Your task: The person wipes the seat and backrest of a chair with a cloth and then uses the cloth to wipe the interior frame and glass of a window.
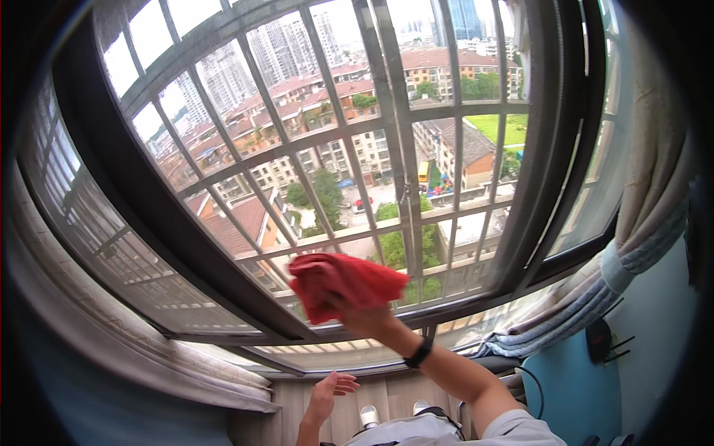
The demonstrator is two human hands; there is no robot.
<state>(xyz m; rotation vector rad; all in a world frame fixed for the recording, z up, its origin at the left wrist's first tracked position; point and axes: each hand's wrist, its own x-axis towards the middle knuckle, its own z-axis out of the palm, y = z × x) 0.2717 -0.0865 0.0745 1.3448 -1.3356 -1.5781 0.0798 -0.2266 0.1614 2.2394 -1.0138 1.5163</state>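
Holding a bunched red cloth (346, 282), the right hand (363, 318) is closed on it in front of the window's (548, 149) lower part; the bunching probably makes a thicker pad. Back from the window, the left hand (325, 395) is empty, fingers loosely open.

No lettering, label, number or sign can be read: none is made out on the red cloth (335, 279), on the black wristband (419, 353), on the dark window frame (141, 193), or on the high-rise buildings (282, 48) outside.
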